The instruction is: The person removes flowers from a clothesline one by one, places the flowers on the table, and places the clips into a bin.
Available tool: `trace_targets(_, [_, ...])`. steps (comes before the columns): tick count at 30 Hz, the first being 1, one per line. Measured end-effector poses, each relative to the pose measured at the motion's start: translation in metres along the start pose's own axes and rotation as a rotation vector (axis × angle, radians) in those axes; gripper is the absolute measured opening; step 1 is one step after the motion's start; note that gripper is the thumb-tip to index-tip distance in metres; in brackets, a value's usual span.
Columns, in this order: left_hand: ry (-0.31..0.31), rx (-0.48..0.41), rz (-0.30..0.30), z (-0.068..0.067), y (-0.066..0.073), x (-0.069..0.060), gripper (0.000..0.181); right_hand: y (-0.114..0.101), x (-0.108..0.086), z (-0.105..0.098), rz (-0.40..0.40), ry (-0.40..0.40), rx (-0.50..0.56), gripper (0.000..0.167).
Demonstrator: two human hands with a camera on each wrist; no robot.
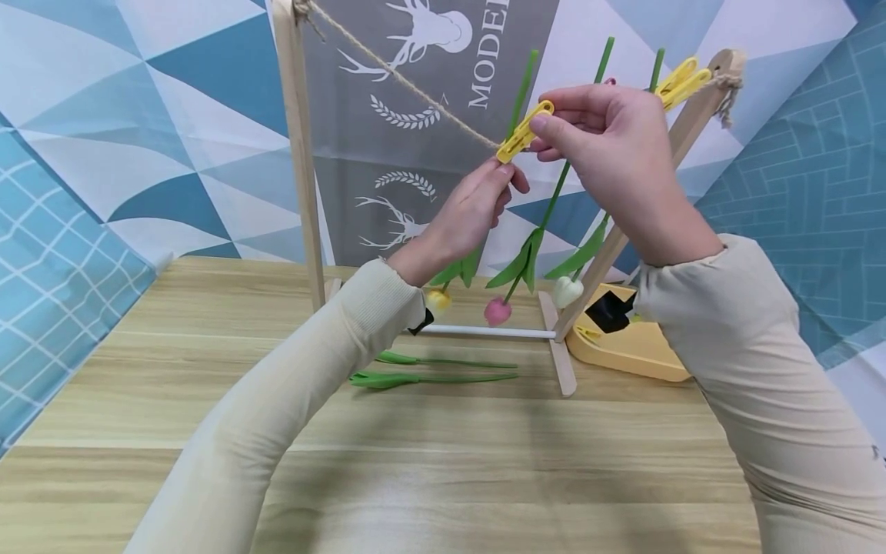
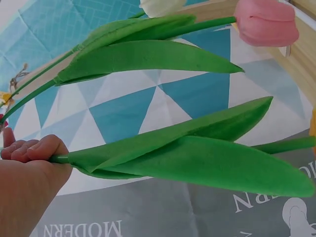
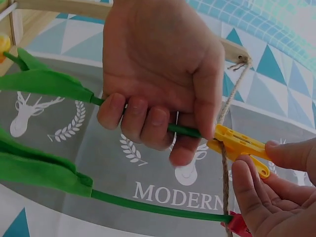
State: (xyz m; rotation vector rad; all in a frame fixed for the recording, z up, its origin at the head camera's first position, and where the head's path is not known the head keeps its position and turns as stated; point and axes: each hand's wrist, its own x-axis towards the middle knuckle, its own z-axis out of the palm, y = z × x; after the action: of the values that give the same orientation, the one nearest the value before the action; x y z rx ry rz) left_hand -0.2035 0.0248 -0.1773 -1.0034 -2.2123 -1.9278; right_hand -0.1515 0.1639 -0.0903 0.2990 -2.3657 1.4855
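The left hand (image 1: 471, 208) curls its fingers round the green stem of a yellow tulip (image 1: 439, 300), which hangs head down; in the right wrist view the stem (image 3: 182, 130) meets the rope (image 3: 225, 182). Pinched between thumb and fingers of the right hand (image 1: 612, 146) is a yellow clothespin (image 1: 524, 132), its nose at the stem and rope. Beside them a pink tulip (image 1: 497, 311) hangs from the rope, held by a red clothespin (image 3: 240, 224) in the right wrist view. A white tulip (image 1: 568, 292) hangs farther right, near yellow clothespins (image 1: 681, 83) by the post.
A wooden frame (image 1: 301, 154) with a white lower bar (image 1: 484, 332) stands on the table (image 1: 415, 462). Green stems with leaves (image 1: 394, 379) lie in front of it. At the right is a yellow tray (image 1: 640, 355) with a clothespin inside. A patterned cloth hangs behind.
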Motion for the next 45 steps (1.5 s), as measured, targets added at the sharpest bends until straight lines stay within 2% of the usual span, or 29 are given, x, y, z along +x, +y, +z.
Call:
trace_targets(6, [-0.007,0.097,0.061,-0.003,0.000,-0.003,0.032,0.001,-0.003,0.001,-0.065,0.025,-0.065,0.031])
trace_targets(10, [-0.006,0.155,0.071,-0.004,0.002,-0.004,0.030,0.004,-0.005,0.001,-0.137,0.047,-0.030,0.025])
trace_targets(12, [-0.003,0.185,0.067,-0.004,0.003,-0.005,0.030,0.006,-0.006,0.001,-0.169,0.057,0.035,0.021])
trace_targets(18, [0.027,0.271,0.031,-0.008,0.005,-0.010,0.027,0.007,-0.007,-0.001,-0.257,0.094,0.321,0.018])
trace_targets(24, [0.054,0.349,-0.010,-0.014,0.005,-0.019,0.026,0.006,-0.010,-0.006,-0.353,0.152,0.480,0.021])
trace_targets(28, [0.050,0.487,-0.024,-0.016,0.006,-0.025,0.027,0.011,-0.013,-0.009,-0.349,0.179,0.581,0.022])
trace_targets(34, [0.015,0.697,-0.067,-0.015,0.008,-0.033,0.030,0.027,-0.016,-0.007,-0.281,0.182,0.700,0.022])
trace_targets(39, [0.015,0.742,-0.066,-0.015,0.007,-0.036,0.031,0.036,-0.019,-0.007,-0.252,0.216,0.745,0.023])
trace_targets(45, [0.016,0.775,-0.096,-0.019,0.002,-0.041,0.030,0.043,-0.023,-0.012,-0.249,0.271,0.755,0.027])
